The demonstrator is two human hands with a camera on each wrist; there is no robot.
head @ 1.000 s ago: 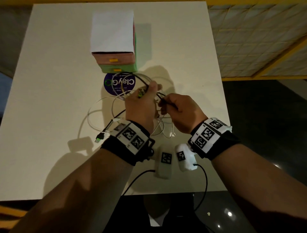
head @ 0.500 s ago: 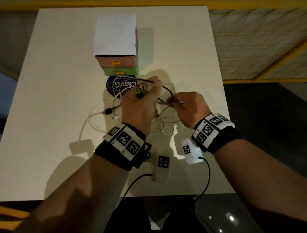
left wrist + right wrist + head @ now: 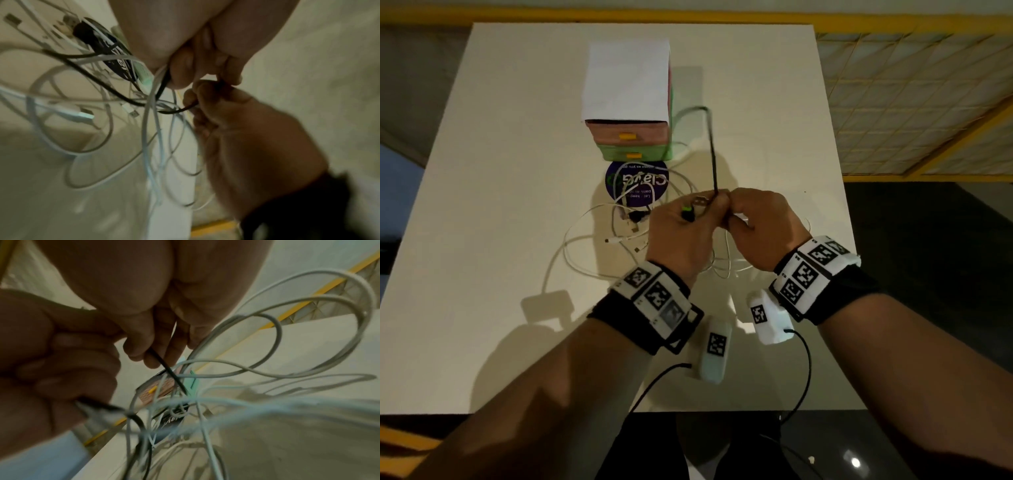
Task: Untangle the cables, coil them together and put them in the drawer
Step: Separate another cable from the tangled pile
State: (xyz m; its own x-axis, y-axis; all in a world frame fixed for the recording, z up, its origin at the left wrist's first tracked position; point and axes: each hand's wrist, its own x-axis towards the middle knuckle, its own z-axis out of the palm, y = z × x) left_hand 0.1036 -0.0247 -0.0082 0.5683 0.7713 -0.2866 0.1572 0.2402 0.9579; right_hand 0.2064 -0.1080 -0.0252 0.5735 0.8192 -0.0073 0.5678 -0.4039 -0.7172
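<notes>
Left hand (image 3: 685,233) grips a bundle of connector plugs (image 3: 693,209); right hand (image 3: 760,226), touching it, pinches the thin black rubber cable (image 3: 712,150) arching above both.

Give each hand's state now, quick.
Left hand: fingers curled round black cable and cable plugs.
Right hand: pinching the same black cable.
</notes>
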